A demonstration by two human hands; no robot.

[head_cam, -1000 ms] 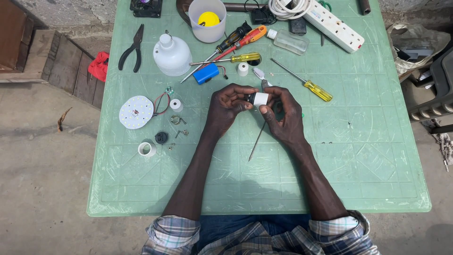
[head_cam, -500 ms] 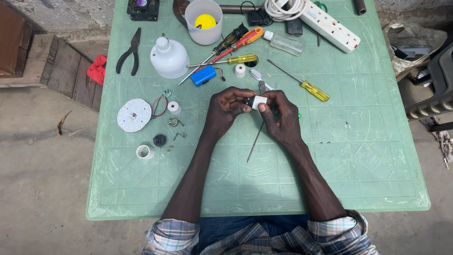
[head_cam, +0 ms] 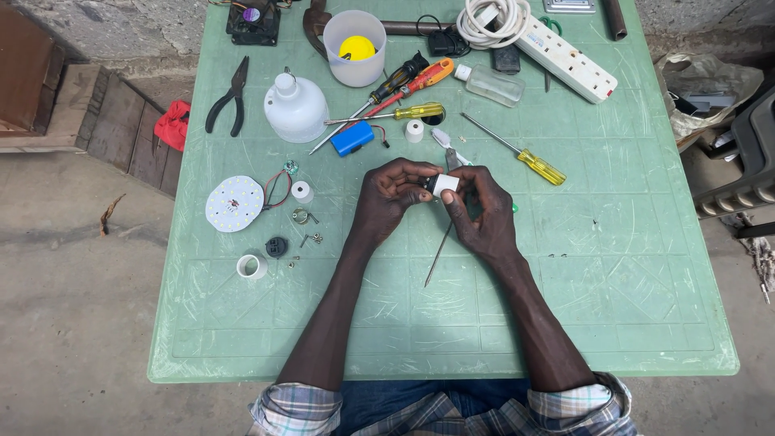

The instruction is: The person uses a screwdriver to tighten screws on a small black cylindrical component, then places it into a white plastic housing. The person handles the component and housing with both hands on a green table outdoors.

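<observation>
Two hands meet over the middle of the pale green plastic table (head_cam: 613, 323), pinching a small white block-shaped part (head_cam: 446, 183) between them. Part is short and boxy; its long axis runs roughly left to right across the view, dark end toward the left hand (head_cam: 391, 198), white end toward the right hand (head_cam: 478, 211). Left fingers are curled closed on the dark end. Right thumb and forefinger are closed on the white end; remaining right fingers are folded, and a thin metal rod (head_cam: 437, 257) emerges below the right palm, slanting down and left onto the table. Whether the right hand actually grips this rod cannot be told.

Just beyond the hands, toward the far edge: a small white cylinder (head_cam: 414, 131), a blue rectangular battery pack (head_cam: 352, 138) with wires, a yellow-handled screwdriver (head_cam: 517, 149) lying diagonally, tip up-left. A second yellow-handled driver (head_cam: 404, 114) and an orange-handled screwdriver (head_cam: 404, 87) lie crossed near the blue pack.

Left of the hands: white dome-shaped bulb cover (head_cam: 296, 107), black pliers (head_cam: 229, 97), round white LED disc (head_cam: 234, 203) with red and black leads, small white ring (head_cam: 251, 266), scattered screws (head_cam: 311, 239).

Far edge: translucent plastic cup (head_cam: 353, 32) holding a yellow ball, white power strip (head_cam: 565, 58) with coiled cable, clear small bottle (head_cam: 491, 84). Red cloth (head_cam: 171, 125) hangs off the table's left side.
</observation>
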